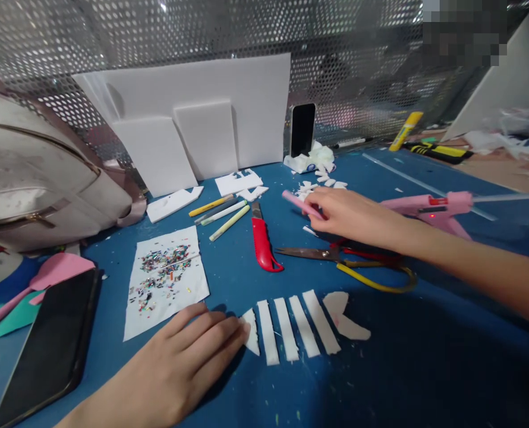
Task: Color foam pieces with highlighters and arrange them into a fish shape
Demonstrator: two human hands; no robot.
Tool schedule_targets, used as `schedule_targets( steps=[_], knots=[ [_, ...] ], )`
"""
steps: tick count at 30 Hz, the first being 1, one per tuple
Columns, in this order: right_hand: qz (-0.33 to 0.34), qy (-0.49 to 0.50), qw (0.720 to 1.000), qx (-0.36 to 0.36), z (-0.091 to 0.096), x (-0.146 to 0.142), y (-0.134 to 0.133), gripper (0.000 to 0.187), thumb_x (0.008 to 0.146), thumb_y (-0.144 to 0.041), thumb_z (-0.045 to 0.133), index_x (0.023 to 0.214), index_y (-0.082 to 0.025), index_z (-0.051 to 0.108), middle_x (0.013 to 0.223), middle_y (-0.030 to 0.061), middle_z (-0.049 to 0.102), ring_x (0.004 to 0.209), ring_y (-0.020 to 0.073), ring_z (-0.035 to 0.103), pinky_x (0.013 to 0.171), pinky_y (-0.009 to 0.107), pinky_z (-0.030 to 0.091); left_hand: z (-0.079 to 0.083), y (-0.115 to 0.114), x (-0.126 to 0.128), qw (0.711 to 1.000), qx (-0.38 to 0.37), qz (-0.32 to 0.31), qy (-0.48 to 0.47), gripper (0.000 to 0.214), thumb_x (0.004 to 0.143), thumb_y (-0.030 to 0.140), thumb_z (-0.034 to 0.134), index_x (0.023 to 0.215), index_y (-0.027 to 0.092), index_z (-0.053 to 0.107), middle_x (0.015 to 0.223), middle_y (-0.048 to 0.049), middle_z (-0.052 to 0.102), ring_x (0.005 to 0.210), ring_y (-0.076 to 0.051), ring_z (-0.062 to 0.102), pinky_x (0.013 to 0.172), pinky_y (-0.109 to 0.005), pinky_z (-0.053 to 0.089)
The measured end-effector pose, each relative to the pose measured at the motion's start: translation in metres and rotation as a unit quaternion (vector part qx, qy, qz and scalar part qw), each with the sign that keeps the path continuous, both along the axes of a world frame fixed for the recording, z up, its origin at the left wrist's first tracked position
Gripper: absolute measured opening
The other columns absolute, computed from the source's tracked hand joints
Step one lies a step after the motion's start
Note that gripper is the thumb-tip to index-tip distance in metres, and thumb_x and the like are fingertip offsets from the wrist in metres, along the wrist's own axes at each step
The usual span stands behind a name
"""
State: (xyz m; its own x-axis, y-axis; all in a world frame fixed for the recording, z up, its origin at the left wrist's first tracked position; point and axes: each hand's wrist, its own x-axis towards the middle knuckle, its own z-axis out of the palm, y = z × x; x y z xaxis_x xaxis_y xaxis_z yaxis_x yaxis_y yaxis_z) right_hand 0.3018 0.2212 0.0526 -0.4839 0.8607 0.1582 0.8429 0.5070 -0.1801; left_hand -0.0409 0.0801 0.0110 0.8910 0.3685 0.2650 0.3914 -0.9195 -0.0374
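Note:
My left hand [188,356] lies flat on the blue table, fingers stretched out, fingertips touching the leftmost of several white foam strips [291,327]. My right hand [349,217] reaches across the table and pinches a pink pen [298,203] near a heap of small white foam scraps [318,178]. Under my right wrist lie scissors [349,261] with yellow and red handles. A red utility knife [263,241] rests between both hands. A pink glue gun [429,208] stands just right of my right hand.
A white sheet with glitter confetti [164,279] lies by my left hand. Pens [222,213], white foam boards [202,119], a standing phone [302,128], a beige bag [41,172], a dark phone [50,351] and a pink spatula [46,279] surround the work area.

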Motion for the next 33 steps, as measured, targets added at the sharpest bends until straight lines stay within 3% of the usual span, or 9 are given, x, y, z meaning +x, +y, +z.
schedule_targets(
  steps=[3, 4, 5, 7, 9, 15, 21, 25, 33],
  knots=[
    [0.031, 0.054, 0.998, 0.018, 0.026, -0.017, -0.022, 0.022, 0.101, -0.033, 0.049, 0.087, -0.019, 0.06, 0.089, 0.0049, 0.063, 0.078, 0.0185, 0.057, 0.071, 0.033, 0.041, -0.001, 0.0, -0.001, 1.0, -0.007, 0.003, 0.001, 0.045, 0.11, 0.009, 0.024, 0.144, 0.005, 0.053, 0.128, -0.0115, 0.064, 0.117, -0.024, 0.051, 0.111, -0.04, 0.026],
    [0.067, 0.137, 0.988, -0.017, 0.031, -0.025, -0.032, 0.026, 0.102, -0.036, 0.051, 0.085, -0.019, 0.06, 0.088, 0.0041, 0.064, 0.076, 0.0171, 0.058, 0.069, 0.032, 0.043, -0.001, 0.0, 0.0, 1.0, -0.01, 0.002, 0.001, 0.045, 0.11, 0.009, 0.024, 0.144, 0.005, 0.053, 0.128, -0.0115, 0.064, 0.117, -0.024, 0.051, 0.112, -0.04, 0.025],
    [0.099, 0.225, 0.965, -0.088, 0.033, -0.034, -0.042, 0.027, 0.104, -0.037, 0.051, 0.086, -0.019, 0.061, 0.088, 0.0031, 0.065, 0.072, 0.0147, 0.058, 0.065, 0.029, 0.045, -0.001, 0.0, 0.0, 1.0, -0.013, -0.001, 0.002, 0.045, 0.11, 0.009, 0.025, 0.144, 0.005, 0.053, 0.129, -0.0116, 0.063, 0.118, -0.025, 0.051, 0.112, -0.04, 0.025],
    [0.151, 0.372, 0.884, -0.241, 0.028, -0.053, -0.06, 0.023, 0.106, -0.037, 0.049, 0.099, -0.019, 0.061, 0.086, 0.0012, 0.068, 0.064, 0.012, 0.057, 0.055, 0.024, 0.046, -0.001, 0.001, 0.0, 1.0, -0.018, -0.002, -0.003, 0.045, 0.109, 0.009, 0.025, 0.145, 0.005, 0.053, 0.131, -0.0115, 0.063, 0.118, -0.025, 0.05, 0.112, -0.04, 0.024],
    [0.178, 0.427, 0.83, -0.311, 0.013, -0.069, -0.072, 0.024, 0.108, -0.037, 0.048, 0.104, -0.017, 0.062, 0.088, 0.0019, 0.068, 0.066, 0.0112, 0.058, 0.055, 0.022, 0.048, -0.002, 0.001, 0.0, 1.0, -0.02, 0.0, -0.008, 0.045, 0.109, 0.01, 0.025, 0.146, 0.005, 0.052, 0.132, -0.0115, 0.062, 0.118, -0.025, 0.05, 0.112, -0.041, 0.024],
    [0.253, 0.418, 0.841, -0.23, -0.024, -0.081, -0.078, 0.03, 0.109, -0.024, 0.045, 0.089, -0.011, 0.064, 0.095, 0.007, 0.063, 0.08, 0.0111, 0.056, 0.078, 0.024, 0.048, -0.008, -0.002, -0.003, 1.0, 0.005, 0.005, -0.024, 0.045, 0.111, 0.017, 0.025, 0.14, 0.008, 0.058, 0.132, -0.0088, 0.065, 0.118, -0.024, 0.052, 0.116, -0.04, 0.022],
    [0.293, 0.404, 0.828, -0.254, -0.024, -0.081, -0.08, 0.026, 0.11, -0.034, 0.045, 0.093, -0.017, 0.055, 0.096, 0.0062, 0.063, 0.087, 0.0166, 0.057, 0.083, 0.033, 0.048, -0.009, -0.001, -0.002, 1.0, 0.0, 0.012, -0.018, 0.05, 0.111, 0.016, 0.019, 0.14, 0.01, 0.058, 0.136, -0.0057, 0.065, 0.122, -0.024, 0.053, 0.12, -0.041, 0.018],
    [0.303, 0.372, 0.843, -0.243, -0.025, -0.082, -0.082, 0.017, 0.108, -0.027, 0.048, 0.095, -0.018, 0.053, 0.095, 0.005, 0.061, 0.084, 0.016, 0.055, 0.082, 0.032, 0.048, -0.008, -0.001, -0.002, 1.0, 0.011, 0.011, -0.012, 0.051, 0.111, 0.017, 0.017, 0.14, 0.01, 0.058, 0.135, -0.0053, 0.065, 0.122, -0.024, 0.053, 0.121, -0.041, 0.017],
    [0.322, 0.368, 0.837, -0.244, -0.024, -0.08, -0.082, 0.012, 0.106, -0.019, 0.052, 0.095, -0.018, 0.055, 0.098, 0.006, 0.061, 0.087, 0.0153, 0.056, 0.084, 0.03, 0.048, -0.004, -0.001, 0.0, 1.0, 0.005, 0.015, -0.014, 0.045, 0.11, 0.013, 0.024, 0.137, 0.011, 0.061, 0.132, -0.0038, 0.066, 0.121, -0.023, 0.053, 0.121, -0.039, 0.018]
  ],
)
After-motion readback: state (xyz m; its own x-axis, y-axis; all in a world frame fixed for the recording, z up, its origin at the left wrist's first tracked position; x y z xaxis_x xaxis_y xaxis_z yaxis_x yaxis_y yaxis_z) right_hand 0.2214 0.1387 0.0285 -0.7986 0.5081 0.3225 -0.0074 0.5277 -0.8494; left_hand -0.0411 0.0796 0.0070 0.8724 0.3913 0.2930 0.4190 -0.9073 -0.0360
